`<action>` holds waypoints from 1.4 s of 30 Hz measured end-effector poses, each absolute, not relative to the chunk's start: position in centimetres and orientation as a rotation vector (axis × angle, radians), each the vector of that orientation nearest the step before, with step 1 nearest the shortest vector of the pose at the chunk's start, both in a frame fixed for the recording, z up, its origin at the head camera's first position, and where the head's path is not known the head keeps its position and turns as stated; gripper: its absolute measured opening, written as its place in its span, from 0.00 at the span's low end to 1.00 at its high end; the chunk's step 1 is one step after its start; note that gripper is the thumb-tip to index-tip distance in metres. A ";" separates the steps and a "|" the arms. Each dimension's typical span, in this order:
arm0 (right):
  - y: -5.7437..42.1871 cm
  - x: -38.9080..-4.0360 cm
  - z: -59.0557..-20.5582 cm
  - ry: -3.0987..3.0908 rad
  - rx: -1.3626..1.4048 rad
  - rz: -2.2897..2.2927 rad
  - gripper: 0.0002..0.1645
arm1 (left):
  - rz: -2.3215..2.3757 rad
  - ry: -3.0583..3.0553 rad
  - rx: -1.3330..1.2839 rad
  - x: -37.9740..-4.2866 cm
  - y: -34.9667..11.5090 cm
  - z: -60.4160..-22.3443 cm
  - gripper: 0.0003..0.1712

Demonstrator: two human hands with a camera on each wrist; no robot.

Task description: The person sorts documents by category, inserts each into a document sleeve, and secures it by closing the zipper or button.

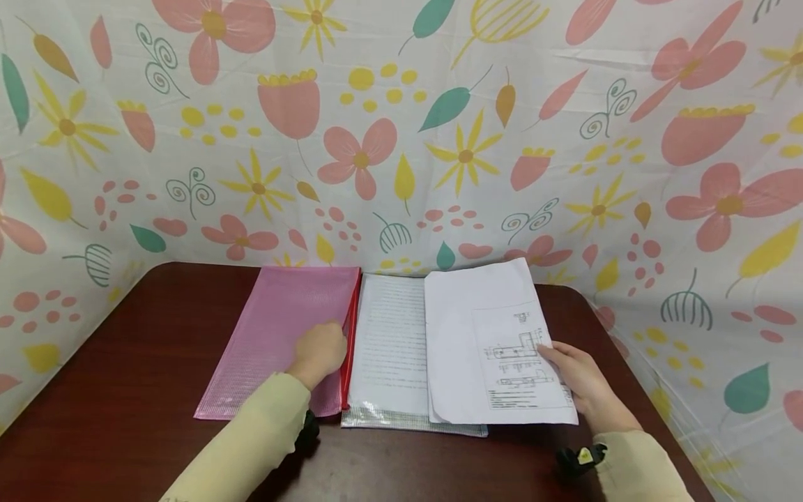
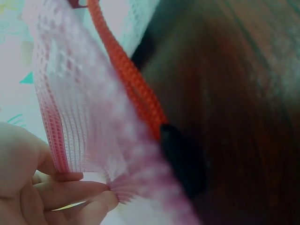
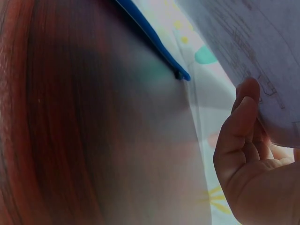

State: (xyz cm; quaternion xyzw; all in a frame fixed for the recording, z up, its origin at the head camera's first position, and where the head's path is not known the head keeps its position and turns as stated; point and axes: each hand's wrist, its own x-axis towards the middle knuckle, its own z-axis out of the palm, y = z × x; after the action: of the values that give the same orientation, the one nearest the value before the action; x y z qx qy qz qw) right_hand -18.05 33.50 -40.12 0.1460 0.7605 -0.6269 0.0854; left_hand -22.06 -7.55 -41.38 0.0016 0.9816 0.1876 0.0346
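Observation:
A pink mesh zipper pouch (image 1: pixel 276 314) with a red zipper edge (image 1: pixel 353 335) lies at the left of the table. Over its right side, my left hand (image 1: pixel 320 350) pinches the mesh near the zipper; in the left wrist view, the mesh gathers at the fingertips (image 2: pixel 111 196). On the right, my right hand (image 1: pixel 580 380) grips the side edge of white paper sheets (image 1: pixel 464 335), thumb on top, with a line drawing printed on them. The sheets partly cover a clear mesh pouch (image 1: pixel 414 422), through which a page of text shows.
The dark wooden table (image 1: pixel 157 335) meets a flower-patterned cloth (image 1: pixel 401 139) at the back and sides. An orange-red cord (image 2: pixel 129 70) with a black end hangs by the pink mesh. A blue strip (image 3: pixel 154 37) shows in the right wrist view.

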 end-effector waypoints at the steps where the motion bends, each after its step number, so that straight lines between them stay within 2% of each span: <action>1: 33.4 -18.1 -40.1 2.266 0.433 -1.867 0.36 | 0.569 3.029 0.011 -22.0 -7.4 -41.4 0.12; 24: 30.2 -19.1 -41.0 2.195 0.380 -1.876 0.33 | 0.508 3.000 0.110 -21.6 -3.7 -41.5 0.09; 42: 30.1 -18.9 -41.0 2.212 0.377 -1.835 0.33 | 0.561 3.083 0.229 -21.0 -0.7 -41.8 0.11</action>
State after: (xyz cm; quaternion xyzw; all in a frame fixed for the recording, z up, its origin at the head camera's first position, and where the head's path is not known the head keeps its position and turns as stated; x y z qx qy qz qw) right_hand -18.86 30.07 -40.96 0.1291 0.7575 -0.6284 0.1214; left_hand -21.02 -0.73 -41.82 0.0729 0.9812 0.1787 -0.0003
